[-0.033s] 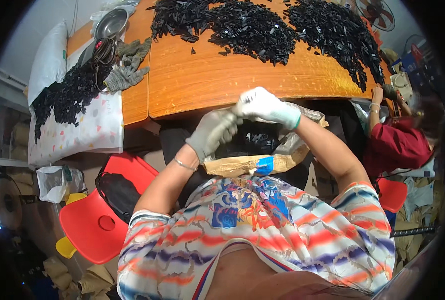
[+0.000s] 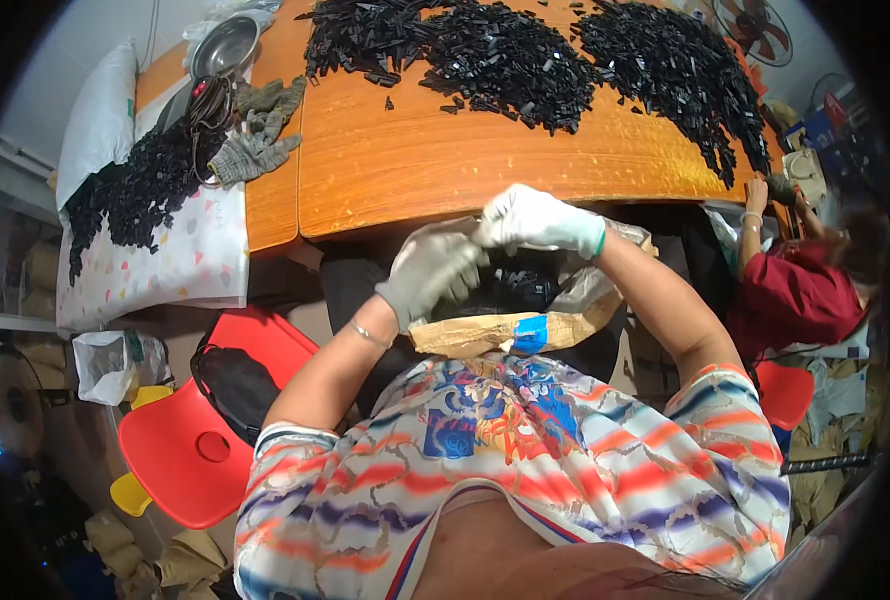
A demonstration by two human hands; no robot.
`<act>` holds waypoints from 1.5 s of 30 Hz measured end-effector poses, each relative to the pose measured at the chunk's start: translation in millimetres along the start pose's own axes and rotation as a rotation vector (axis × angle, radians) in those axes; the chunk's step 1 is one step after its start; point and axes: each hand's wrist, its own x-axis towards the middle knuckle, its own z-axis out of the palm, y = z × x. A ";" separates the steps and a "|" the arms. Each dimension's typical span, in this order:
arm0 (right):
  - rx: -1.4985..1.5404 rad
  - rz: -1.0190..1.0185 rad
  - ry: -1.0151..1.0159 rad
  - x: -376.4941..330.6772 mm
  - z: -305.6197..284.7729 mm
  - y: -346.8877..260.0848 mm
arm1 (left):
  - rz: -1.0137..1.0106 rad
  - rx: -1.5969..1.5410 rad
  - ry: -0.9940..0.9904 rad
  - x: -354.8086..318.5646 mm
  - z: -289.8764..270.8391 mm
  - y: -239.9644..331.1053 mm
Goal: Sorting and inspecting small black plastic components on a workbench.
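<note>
Your left hand (image 2: 430,270) and right hand (image 2: 537,220) curl together, any hold unclear; brown bag (image 2: 465,337) at six o'clock, bench (image 2: 415,150) at twelve.

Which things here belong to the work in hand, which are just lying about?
Work:
open brown paper sack near left hand and right hand
shiny black pieces inside
likely black heaps on orange wooden table

Apparently lying about:
grey knitted gloves
round silver metal bowl
red plastic chair
black bag

Dark contents (image 2: 525,287) of bag (image 2: 463,337), partly hidden
</note>
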 end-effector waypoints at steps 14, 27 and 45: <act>-0.691 -0.035 0.730 208.7 -11.4 -61.9 | 0.155 0.866 0.745 113.0 -185.1 65.6; -0.768 -0.200 0.504 196.2 -31.2 -32.8 | -0.002 1.029 0.727 187.8 -195.7 78.8; -0.253 -0.066 0.485 101.3 -23.1 -26.6 | 0.111 1.268 0.936 160.2 -157.6 47.4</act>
